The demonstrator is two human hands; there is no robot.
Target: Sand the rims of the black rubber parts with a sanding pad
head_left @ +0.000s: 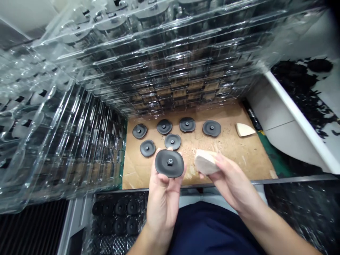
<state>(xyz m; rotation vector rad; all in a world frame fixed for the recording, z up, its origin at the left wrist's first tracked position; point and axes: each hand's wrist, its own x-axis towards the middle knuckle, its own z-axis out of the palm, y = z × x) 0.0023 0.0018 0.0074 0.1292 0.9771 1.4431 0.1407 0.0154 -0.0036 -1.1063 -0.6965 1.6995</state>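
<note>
Above the cardboard sheet (239, 152), left hand (163, 193) pinches a seemingly light, stiff black disc (169, 163) by its rim; right hand (233, 182) closes around a pale block (205, 162).

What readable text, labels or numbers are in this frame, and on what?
None readable.
Black disc in the left hand: no marking visible.
Pale block in the right hand: no print visible.
Six discs on the cardboard: plain.
Clear stacked trays: brownish patches show through, too blurred to tell whether they are labels.

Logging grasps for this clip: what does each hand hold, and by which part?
Left hand: black disc, pinched at its lower rim. Right hand: pale block, gripped at its right end.
</note>
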